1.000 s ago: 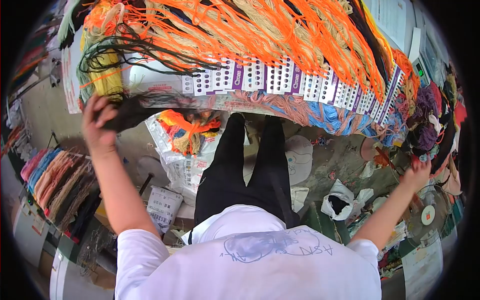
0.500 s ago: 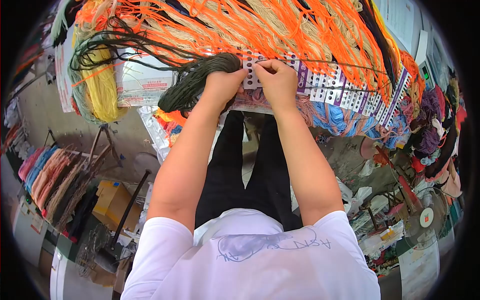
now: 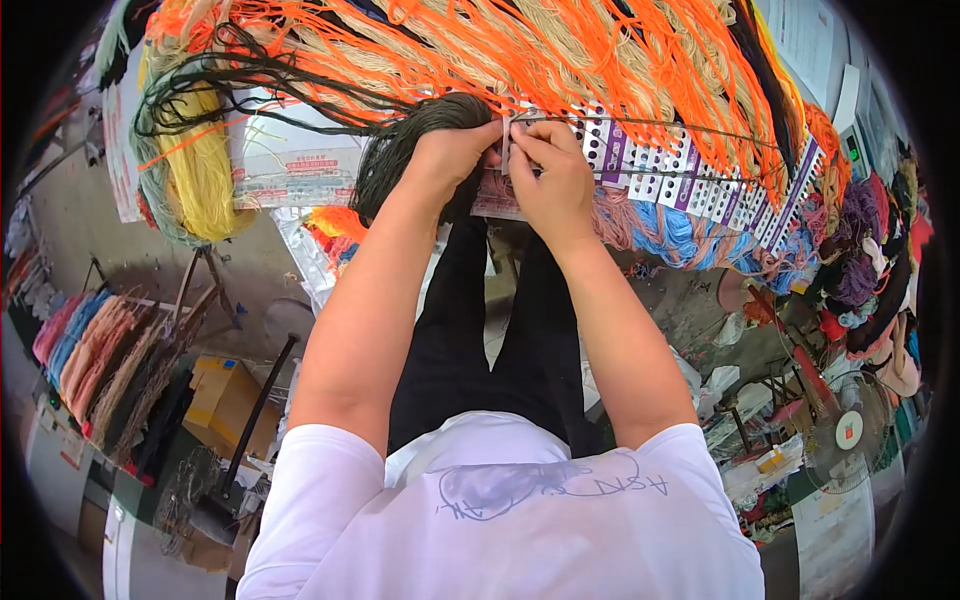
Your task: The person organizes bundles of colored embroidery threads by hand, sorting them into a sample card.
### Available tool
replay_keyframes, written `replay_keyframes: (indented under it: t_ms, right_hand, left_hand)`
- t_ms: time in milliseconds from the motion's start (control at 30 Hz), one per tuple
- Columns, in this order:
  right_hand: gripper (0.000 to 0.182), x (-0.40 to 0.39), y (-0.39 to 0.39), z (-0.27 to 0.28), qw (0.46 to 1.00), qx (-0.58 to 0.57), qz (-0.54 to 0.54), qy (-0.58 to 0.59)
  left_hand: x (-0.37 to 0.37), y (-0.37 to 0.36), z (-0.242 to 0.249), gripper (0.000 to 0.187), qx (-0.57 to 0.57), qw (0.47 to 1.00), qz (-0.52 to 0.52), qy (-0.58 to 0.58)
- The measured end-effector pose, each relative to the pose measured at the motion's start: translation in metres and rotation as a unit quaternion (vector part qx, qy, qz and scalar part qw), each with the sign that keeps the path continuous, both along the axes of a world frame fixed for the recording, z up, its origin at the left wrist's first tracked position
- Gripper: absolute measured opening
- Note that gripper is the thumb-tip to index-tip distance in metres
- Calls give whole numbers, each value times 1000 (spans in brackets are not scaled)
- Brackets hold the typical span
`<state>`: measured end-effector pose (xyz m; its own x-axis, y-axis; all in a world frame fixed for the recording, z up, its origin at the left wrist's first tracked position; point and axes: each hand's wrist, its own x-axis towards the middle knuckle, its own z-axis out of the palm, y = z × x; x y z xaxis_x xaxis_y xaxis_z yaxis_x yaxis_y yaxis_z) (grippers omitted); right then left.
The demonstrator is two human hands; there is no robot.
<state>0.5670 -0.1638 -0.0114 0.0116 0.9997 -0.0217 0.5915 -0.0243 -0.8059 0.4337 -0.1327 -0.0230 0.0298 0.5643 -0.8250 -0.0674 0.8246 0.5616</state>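
A thick dark green skein of thread (image 3: 400, 160) bunches against my left hand (image 3: 450, 158), which is closed around its right end. My left thumb points at a white card with punched holes (image 3: 506, 145) held between the hands. My right hand (image 3: 550, 175) is closed in a pinch at this card, on what looks like a dark green thread; the fingertips partly hide it. Dark strands stretch right across a row of white and purple punched cards (image 3: 690, 175). Orange and beige threads (image 3: 480, 50) hang through these cards.
A yellow hank (image 3: 203, 160) hangs over the table's left edge. Blue and pink yarn (image 3: 670, 235) lies below the cards. Colored hanks (image 3: 100, 350) hang on a rack at lower left, near a cardboard box (image 3: 228, 405). A fan (image 3: 848, 430) stands at lower right.
My left hand and the green skein have shifted slightly right. My right hand has moved a little lower and turned, its fingers now bent at the card. The card looks narrower between the hands.
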Motion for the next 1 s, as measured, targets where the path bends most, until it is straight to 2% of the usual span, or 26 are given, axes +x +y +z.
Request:
replay_keyframes:
  t_ms: [33, 100, 133, 200, 233, 267, 333, 367, 433, 467, 500, 533, 567, 600, 633, 667, 700, 733, 800, 833, 867, 900, 933, 1000]
  right_hand:
    - [15, 4, 0, 2, 999, -32, -1, 20]
    - [23, 10, 5, 9, 997, -68, -6, 40]
    - [23, 14, 9, 12, 997, -70, -7, 41]
    - [26, 24, 16, 15, 978, -40, 59, -196]
    - [22, 27, 18, 12, 974, -23, 68, -214]
    - [22, 29, 20, 10, 974, -24, 65, -215]
    - [18, 30, 24, 11, 962, 26, 106, -252]
    - [18, 29, 26, 12, 962, 27, 105, -251]
    - [12, 27, 29, 18, 943, 180, 118, -252]
    - [12, 26, 28, 20, 943, 181, 119, -253]
    - [13, 24, 26, 22, 955, 174, 123, -205]
    - [14, 23, 25, 23, 965, 167, 126, -157]
    - [14, 21, 23, 23, 965, 166, 127, -159]
    - [15, 19, 21, 22, 979, 110, 127, -115]
    - [17, 18, 20, 20, 988, 54, 126, -70]
    - [17, 20, 21, 16, 988, 53, 125, -70]
    - [18, 23, 23, 9, 989, 24, 120, -86]
    - [18, 28, 25, 1, 988, -5, 114, -101]
    - [17, 35, 26, -13, 983, -47, 119, -130]
    - [17, 35, 28, -14, 982, -53, 118, -135]
    - [16, 34, 27, -14, 982, -60, 116, -139]
    - [16, 34, 25, -13, 982, -60, 112, -138]
    - [15, 32, 27, -12, 982, -82, 102, -138]
    - [12, 30, 28, -13, 985, -86, 79, -128]
  left_hand:
    - [0, -2, -2, 16, -2, 1000, 0, -1]
    - [-3, -3, 4, 13, 109, 994, 12, 22]
    - [-7, -4, 8, 9, 135, 986, 42, 91]
    - [-31, -4, 18, 11, 116, 972, 197, 56]
    - [-47, -7, 20, 15, 201, 959, 198, 18]
    - [-58, -1, 36, 17, 111, 954, 268, -70]
    - [-75, -6, 37, 15, 150, 889, 258, -347]
    - [-70, -7, 44, 12, 136, 864, 271, -402]
    - [-57, -10, 50, 7, 127, 908, 211, -339]
    - [-47, -8, 48, 10, 124, 915, 167, -346]
    - [-31, -3, 48, 16, 137, 935, 102, -309]
    - [-15, -2, 37, 13, 172, 942, 69, -281]
    - [-5, -4, 23, 12, 206, 945, 35, -252]
    - [-3, -5, 12, 12, 205, 945, 35, -253]
    - [-2, -5, 2, 9, 292, 951, -39, -91]
    - [-1, -3, 2, 9, 367, 920, -113, 76]
    - [-5, -4, 12, 14, 344, 922, -98, 144]
    - [-17, -8, 10, 15, 273, 961, 27, 43]
    - [-66, 1, 35, 11, 247, 962, 62, 100]
    - [-98, 5, 41, 10, 228, 961, 150, -51]
    - [-128, 12, 55, 11, 200, 967, 152, 36]
    - [-151, 19, 75, 14, 195, 959, 199, 42]
    - [-187, 28, 82, 15, 225, 957, 181, 39]
    - [-217, 50, 112, 19, 236, 930, 282, 29]
